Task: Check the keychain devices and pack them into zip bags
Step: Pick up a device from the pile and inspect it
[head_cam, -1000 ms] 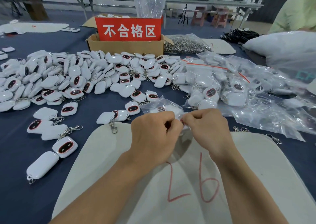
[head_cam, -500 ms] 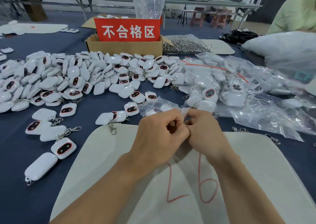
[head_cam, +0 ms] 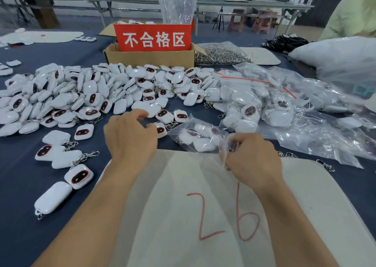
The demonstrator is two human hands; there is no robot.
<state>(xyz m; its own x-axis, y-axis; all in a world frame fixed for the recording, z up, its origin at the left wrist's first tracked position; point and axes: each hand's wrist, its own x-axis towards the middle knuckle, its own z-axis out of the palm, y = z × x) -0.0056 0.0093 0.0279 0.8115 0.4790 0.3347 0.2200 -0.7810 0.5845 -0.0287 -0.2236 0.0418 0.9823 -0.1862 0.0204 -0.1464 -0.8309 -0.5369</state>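
Observation:
A clear zip bag [head_cam: 198, 137] with several white keychain devices inside lies at the far edge of the white mat [head_cam: 305, 195]. My right hand [head_cam: 252, 156] pinches the bag's near end. My left hand [head_cam: 130, 136] hovers left of the bag with its fingers spread and curled, empty, close to a loose device [head_cam: 161, 129]. A big pile of white keychain devices [head_cam: 85, 95] with dark oval faces covers the blue table behind and to the left.
A cardboard box [head_cam: 150, 58] with a red sign stands at the back centre, a bag of metal clasps [head_cam: 221, 54] beside it. Filled zip bags [head_cam: 284, 108] heap on the right. Loose devices [head_cam: 78, 176] lie at the left of the mat. A person in pale green sits far right.
My left hand has let go of the bag and moved left toward the loose devices. My right hand keeps hold of the bag, which now lies flatter, to the right.

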